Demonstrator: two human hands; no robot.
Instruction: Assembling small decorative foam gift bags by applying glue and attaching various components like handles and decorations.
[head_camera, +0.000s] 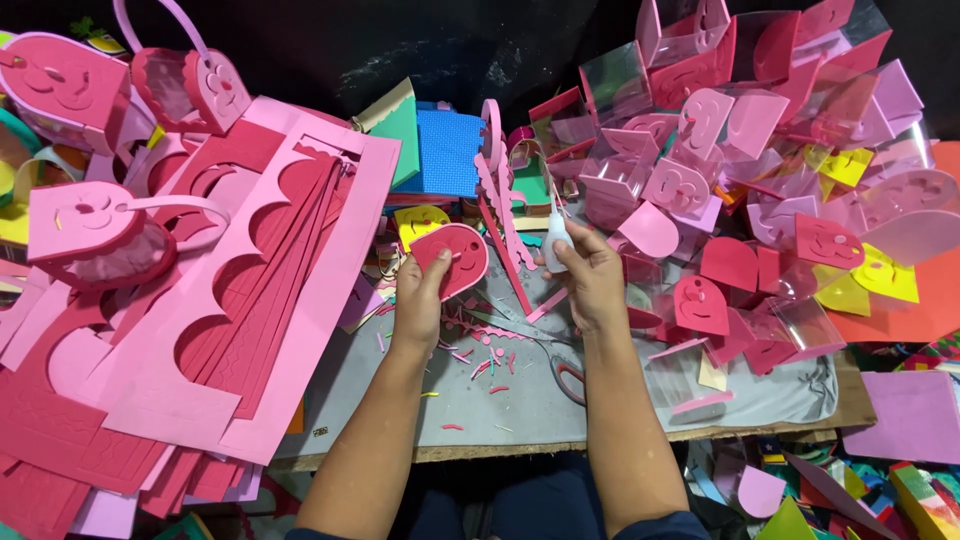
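Hands sit mid-frame over the grey work mat (500, 400), a little apart. Left hand (418, 300) pinches a dark-pink foam arch piece (455, 258) by its lower left edge, face with cut-out features turned up toward the camera; that keeps the surface flat and reachable from the right. Right hand (590, 275) is clamped around a small white squeeze bottle (555, 240), nozzle pointing up and slightly left, close to the foam piece but not touching it. Grip is around the bottle body, thumb on the side, as for squeezing.

Scissors (560, 365) lie on the mat just below the right wrist, red handle toward the bottom edge, within easy reach. Pink offcuts (480, 360) are scattered on the mat between the forearms.

Left half of the frame: stacked pink foam sheets (260, 280) with rows of arch-shaped holes, apparently the stock the arches were cut from. Upper left: finished-looking foam bags with handles (100, 235).

Centre top: blue textured sheet (447, 150) and a green one beside it. Right half: pile of clear plastic boxes with pink foam faces (690, 150), plus yellow pieces (880, 275) at the far right. Everything is banked around the mat, leaving only the middle as working room.
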